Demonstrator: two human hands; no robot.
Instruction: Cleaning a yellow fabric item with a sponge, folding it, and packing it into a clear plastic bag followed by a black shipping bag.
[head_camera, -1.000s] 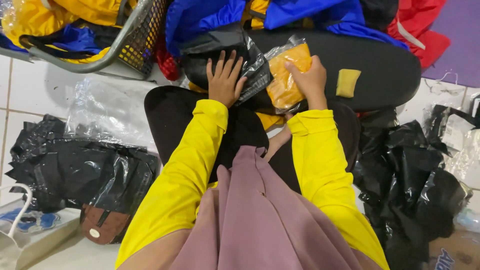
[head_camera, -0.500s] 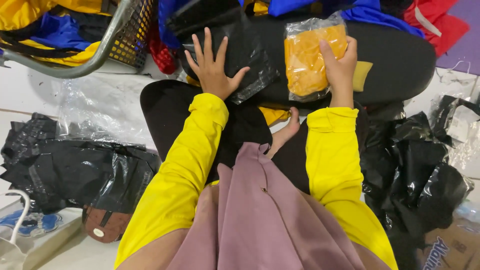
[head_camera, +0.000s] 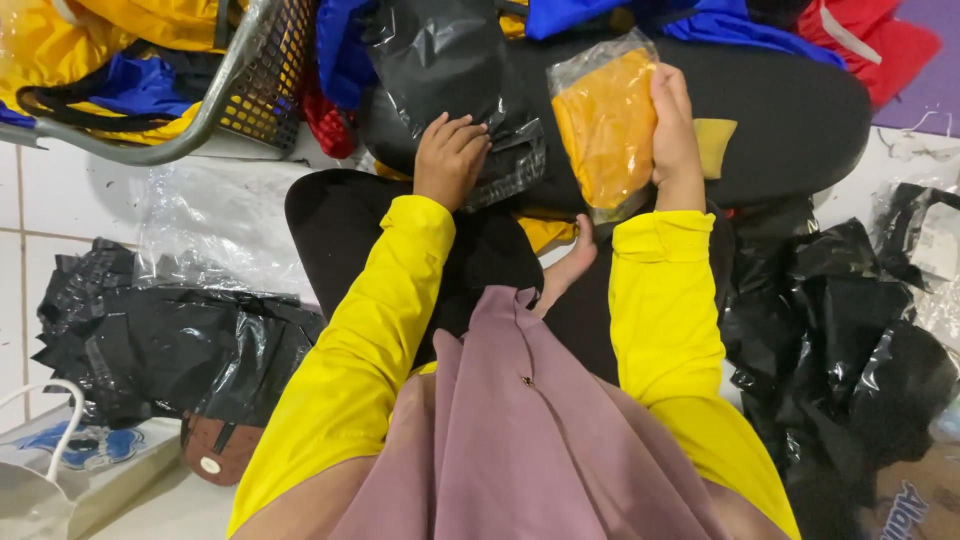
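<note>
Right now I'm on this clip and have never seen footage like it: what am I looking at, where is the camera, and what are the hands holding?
There is no machine here. The one view comes from a camera worn on a person's head, looking down at their own arms in yellow sleeves and at their lap; they sit on a white tiled floor.

The right hand grips the edge of a clear packet holding folded orange cloth, standing upright. The left hand presses its fingers on a crinkled black plastic bag that lies across a black-clad leg.

Around them: a wire basket with yellow and blue garments at upper left, a heap of black bags at left, more black bags at right.
</note>
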